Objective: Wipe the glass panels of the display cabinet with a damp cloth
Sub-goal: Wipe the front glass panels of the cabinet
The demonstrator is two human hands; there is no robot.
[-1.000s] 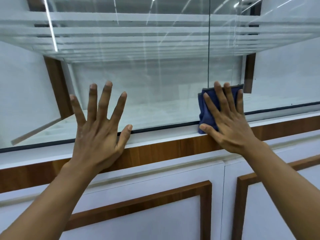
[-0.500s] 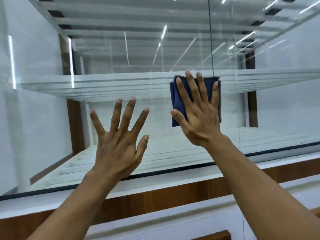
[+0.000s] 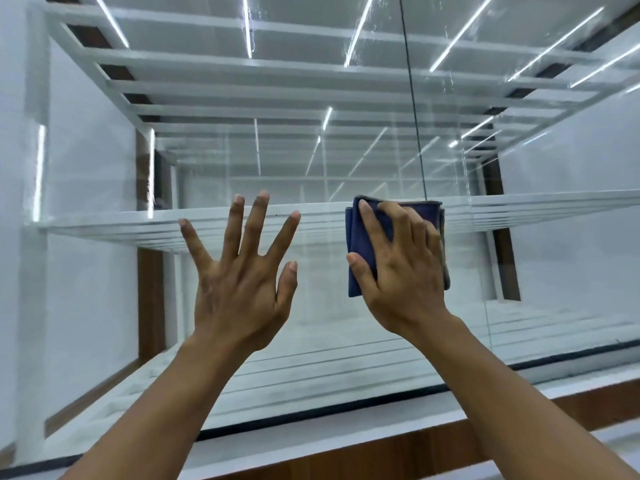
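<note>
The display cabinet's front glass panel (image 3: 311,150) fills the view, with light strips reflected in it. A folded blue cloth (image 3: 362,233) lies against the glass at shelf height, just left of the vertical seam (image 3: 414,116) between two panels. My right hand (image 3: 405,271) covers the cloth and presses it to the glass. Its fingers are bent over the cloth and its thumb lies on the cloth's left edge. My left hand (image 3: 242,271) is raised to the left of the cloth with its fingers spread and straight, palm toward the glass, holding nothing.
Inside the cabinet, a glass shelf (image 3: 138,226) runs across at hand height, with more shelves above. A white sill and a wooden band (image 3: 415,448) run along the bottom of the glass. Brown wooden posts (image 3: 150,299) stand at the inner left and right.
My right hand has carried the cloth up the glass from the bottom edge to shelf height, and its fingers have gone from flat to bent. My left hand rose too, still spread.
</note>
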